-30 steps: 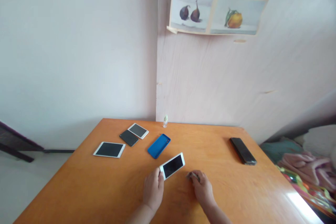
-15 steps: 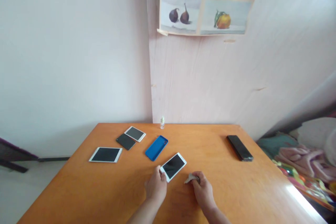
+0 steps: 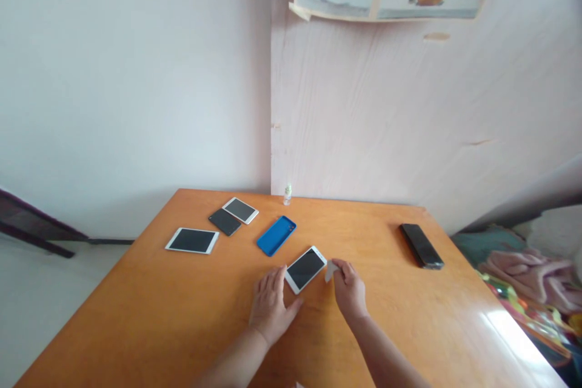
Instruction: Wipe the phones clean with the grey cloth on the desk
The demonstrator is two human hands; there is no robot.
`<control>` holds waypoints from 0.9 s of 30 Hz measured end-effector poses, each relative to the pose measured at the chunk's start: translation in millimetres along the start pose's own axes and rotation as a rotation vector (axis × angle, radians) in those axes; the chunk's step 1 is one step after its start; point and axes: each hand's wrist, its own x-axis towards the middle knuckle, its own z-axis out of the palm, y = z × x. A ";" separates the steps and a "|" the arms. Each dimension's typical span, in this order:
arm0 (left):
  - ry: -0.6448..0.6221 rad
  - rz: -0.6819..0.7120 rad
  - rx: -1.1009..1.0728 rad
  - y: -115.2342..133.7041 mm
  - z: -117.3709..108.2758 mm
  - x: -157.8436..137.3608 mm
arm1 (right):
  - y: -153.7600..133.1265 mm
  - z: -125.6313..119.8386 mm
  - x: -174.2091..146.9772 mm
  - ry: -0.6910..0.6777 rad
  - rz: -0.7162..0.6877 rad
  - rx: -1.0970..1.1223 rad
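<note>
A white smartphone (image 3: 305,270) with a dark screen lies face up on the wooden table, slanting up to the right. At its lower left end rests my left hand (image 3: 271,306), open, thumb spread away from the fingers, fingertips by the phone's edge. My right hand (image 3: 350,291) is closed in a pinch on a small greyish-white cloth (image 3: 331,270), just right of the phone's upper end. Beyond the phone lies a blue phone case (image 3: 276,235), hollow side up.
Left on the table (image 3: 386,327) are a white tablet (image 3: 193,240), a black phone (image 3: 224,222) and another white phone (image 3: 240,210). A small clear bottle (image 3: 287,195) stands at the back edge. A long black object (image 3: 421,246) lies at right. Folded fabrics (image 3: 536,276) lie beyond the table.
My left hand has let go of the white phone, which now lies on the table, and its fingers have spread. My right hand has brought the cloth up close to the phone. The view has tilted down.
</note>
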 end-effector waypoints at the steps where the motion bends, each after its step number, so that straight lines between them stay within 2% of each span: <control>1: 0.000 0.011 0.008 -0.6 1.3 -0.5 | -3.8 4.4 2.8 -0.008 -0.020 -0.001; 4: 0.005 0.032 0.029 -1.1 3.9 0.1 | -15.1 22.4 -9.9 -0.087 -0.139 -0.070; 8: 0.035 0.042 0.035 -2.0 6.0 -0.6 | -23.4 36.6 -56.1 -0.308 -0.507 -0.306; 10: 0.055 0.037 0.035 -2.0 6.8 -1.5 | -22.1 33.2 -65.6 -0.380 -0.613 -0.377; 13: 0.068 0.046 0.030 -0.8 7.3 -1.6 | -16.4 21.7 -47.5 -0.383 -0.578 -0.477; 16: 0.066 0.035 0.026 0.7 7.1 -0.7 | -14.9 16.9 -21.1 -0.303 -0.388 -0.574; 18: 0.055 0.016 0.015 0.9 7.0 -0.7 | -18.9 20.2 -20.1 -0.285 -0.327 -0.588; 19: 0.047 0.008 0.005 0.7 6.9 -1.0 | -21.9 23.0 -25.2 -0.311 -0.358 -0.570; 23: 0.014 -0.013 -0.027 -0.6 7.1 -2.7 | -30.7 28.1 -47.1 -0.503 -0.633 -0.442; 25: 0.011 -0.018 -0.031 -0.4 7.1 -2.6 | -29.9 24.5 -37.4 -0.501 -0.621 -0.453; 27: 0.018 -0.018 -0.031 0.5 6.9 -1.7 | -27.0 20.2 -16.3 -0.411 -0.480 -0.519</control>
